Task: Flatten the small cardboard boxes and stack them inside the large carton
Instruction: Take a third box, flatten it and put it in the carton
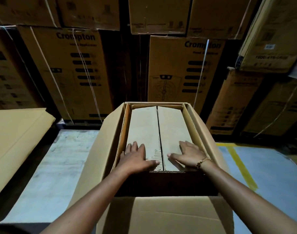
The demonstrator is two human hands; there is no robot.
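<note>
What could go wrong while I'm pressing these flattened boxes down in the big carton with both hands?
The left hand and right hand press only the near end, so the flattened boxes may spring up at the far end. The bracelet sits close to the inner edge of the large carton and might snag. The torn corrugated strip by the left thumb could scrape skin.

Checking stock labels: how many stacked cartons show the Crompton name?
2: one Crompton carton at back left, the other back right of centre; elsewhere the print is too blurred to read.
</note>
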